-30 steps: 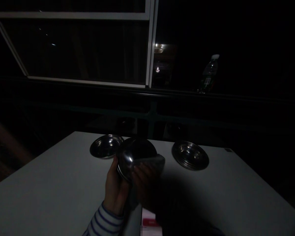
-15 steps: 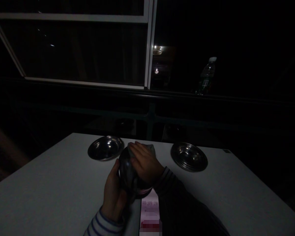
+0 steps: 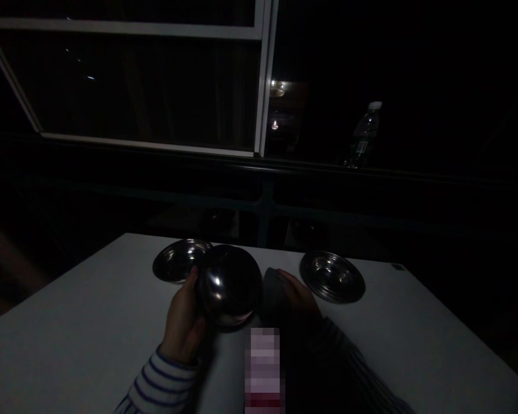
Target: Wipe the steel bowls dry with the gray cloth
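My left hand (image 3: 183,322) grips a shiny metal bowl (image 3: 231,287) by its left edge, thumb near the rim. The bowl is held above the table, its rounded outer side toward me. Just right of it, my right hand (image 3: 300,299) is closed on a grey cloth (image 3: 274,293), apart from the bowl. Behind the held bowl, a metal dish (image 3: 172,261) lies at the back left of the table. A small stack of metal dishes (image 3: 332,277) sits at the back right, beyond my right hand.
The white table (image 3: 90,322) fills the lower view. A lit, pixelated phone screen (image 3: 263,368) lies near its front edge. A plastic bottle (image 3: 365,135) stands on the dark ledge behind, beside a window frame (image 3: 263,86). The room is very dark.
My right hand, with the cloth, has come off the bowl and moved right. My left hand has shifted slightly left and turned the bowl, so its rounded side shows fully.
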### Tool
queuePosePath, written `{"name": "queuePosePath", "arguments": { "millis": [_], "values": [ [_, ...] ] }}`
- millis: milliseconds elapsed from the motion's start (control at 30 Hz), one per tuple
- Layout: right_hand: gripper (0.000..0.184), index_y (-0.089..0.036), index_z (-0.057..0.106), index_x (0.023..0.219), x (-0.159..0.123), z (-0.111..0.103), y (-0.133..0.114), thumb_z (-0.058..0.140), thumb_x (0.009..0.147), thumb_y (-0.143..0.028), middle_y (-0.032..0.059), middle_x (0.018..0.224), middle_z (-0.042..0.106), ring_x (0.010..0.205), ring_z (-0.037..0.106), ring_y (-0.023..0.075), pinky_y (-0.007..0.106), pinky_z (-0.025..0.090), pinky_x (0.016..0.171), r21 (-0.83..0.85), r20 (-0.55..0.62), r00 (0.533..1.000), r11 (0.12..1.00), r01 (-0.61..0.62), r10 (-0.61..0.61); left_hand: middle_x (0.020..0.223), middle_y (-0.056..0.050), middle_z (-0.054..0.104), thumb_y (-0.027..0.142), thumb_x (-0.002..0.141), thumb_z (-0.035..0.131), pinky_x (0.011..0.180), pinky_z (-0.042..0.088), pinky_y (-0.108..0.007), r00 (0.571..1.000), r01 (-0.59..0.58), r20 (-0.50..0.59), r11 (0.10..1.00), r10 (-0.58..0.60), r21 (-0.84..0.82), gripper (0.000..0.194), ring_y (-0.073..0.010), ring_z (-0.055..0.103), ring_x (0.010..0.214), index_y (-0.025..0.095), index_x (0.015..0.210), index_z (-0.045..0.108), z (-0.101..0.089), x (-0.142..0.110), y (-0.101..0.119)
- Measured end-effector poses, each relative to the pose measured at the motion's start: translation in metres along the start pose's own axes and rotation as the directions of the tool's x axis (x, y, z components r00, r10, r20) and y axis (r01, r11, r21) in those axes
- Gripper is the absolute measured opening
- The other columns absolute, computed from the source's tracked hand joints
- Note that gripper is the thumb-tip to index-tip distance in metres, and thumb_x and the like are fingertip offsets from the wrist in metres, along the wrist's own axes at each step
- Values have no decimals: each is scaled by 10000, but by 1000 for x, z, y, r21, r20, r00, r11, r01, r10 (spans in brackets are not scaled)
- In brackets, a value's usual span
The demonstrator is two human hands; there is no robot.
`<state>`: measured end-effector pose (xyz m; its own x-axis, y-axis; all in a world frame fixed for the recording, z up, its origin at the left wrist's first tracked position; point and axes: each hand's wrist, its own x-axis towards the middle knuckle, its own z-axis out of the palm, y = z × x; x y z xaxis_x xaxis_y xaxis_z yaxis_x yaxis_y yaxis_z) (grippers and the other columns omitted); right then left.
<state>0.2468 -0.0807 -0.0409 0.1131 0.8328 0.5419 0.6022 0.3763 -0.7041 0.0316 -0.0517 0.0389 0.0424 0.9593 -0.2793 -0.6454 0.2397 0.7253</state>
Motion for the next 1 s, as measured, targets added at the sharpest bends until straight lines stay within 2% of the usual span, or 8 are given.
{"name": "queuePosePath", "arguments": {
  "millis": [67, 167, 300, 467, 600, 800, 867, 1000],
  "values": [
    [354, -217, 571, 1100, 1, -11, 2, 426, 821, -378, 66, 1068, 623, 994, 573, 218, 406, 469, 860, 98, -96, 981, 983, -157, 166, 749, -61, 679, 258, 746, 570, 618, 496, -230, 999, -37, -14, 997, 39, 75, 217, -154, 629, 698, 123, 896, 650, 1, 3, 2],
    [372, -201, 614, 1032, 0, -23, 2, 516, 744, -416, 69, 1036, 637, 995, 567, 239, 427, 435, 882, 282, -109, 935, 912, -298, 339, 602, -35, 649, 307, 674, 637, 508, 463, -206, 995, -91, 1, 948, 95, 306, 230, -139, 599, 568, 112, 793, 667, 5, 5, 3],
    [369, -194, 630, 997, -6, -32, 2, 546, 699, -395, 75, 1072, 620, 1036, 538, 253, 430, 405, 906, 471, -46, 900, 804, -364, 434, 449, -1, 573, 336, 613, 670, 376, 364, -178, 987, -160, 105, 816, 122, 555, 219, -105, 505, 410, 118, 621, 653, 12, 4, 5],
    [391, -205, 622, 1006, -11, -40, 4, 572, 636, -324, 71, 1075, 618, 1029, 538, 269, 450, 394, 904, 579, -43, 870, 721, -379, 492, 455, -11, 582, 363, 625, 649, 378, 332, -185, 947, -322, 245, 627, 209, 709, 235, -111, 491, 405, 133, 575, 648, 7, 13, -4],
    [423, -198, 624, 999, -15, -46, 5, 624, 585, -284, 67, 1039, 636, 1027, 538, 271, 437, 381, 912, 607, -54, 833, 680, -411, 551, 575, -42, 643, 391, 721, 547, 475, 384, -206, 867, -498, 443, 437, 229, 749, 286, -151, 567, 524, 139, 703, 681, 2, 19, -20],
    [413, -225, 627, 1009, -27, -53, 12, 661, 602, -290, 51, 1088, 616, 1071, 507, 267, 415, 352, 938, 604, -47, 811, 664, -442, 583, 848, -87, 685, 290, 817, 414, 653, 436, -275, 694, -711, 708, -31, 128, 703, 293, -202, 622, 767, 157, 874, 669, -2, 17, -48],
    [410, -236, 614, 1029, -32, -55, 12, 658, 627, -302, 44, 1095, 613, 1069, 511, 257, 412, 342, 947, 641, -39, 815, 640, -424, 579, 878, -89, 680, 241, 816, 409, 678, 444, -293, 643, -745, 760, -155, 96, 649, 275, -201, 621, 783, 162, 905, 657, -3, 16, -57],
    [393, -244, 621, 1010, -40, -59, 10, 680, 625, -295, 43, 1078, 622, 1053, 524, 251, 401, 352, 942, 664, 0, 819, 612, -429, 574, 927, -96, 666, 181, 811, 416, 678, 462, -307, 599, -754, 801, -338, -4, 563, 276, -203, 611, 816, 172, 988, 627, -7, 18, -75]
  ]
}}
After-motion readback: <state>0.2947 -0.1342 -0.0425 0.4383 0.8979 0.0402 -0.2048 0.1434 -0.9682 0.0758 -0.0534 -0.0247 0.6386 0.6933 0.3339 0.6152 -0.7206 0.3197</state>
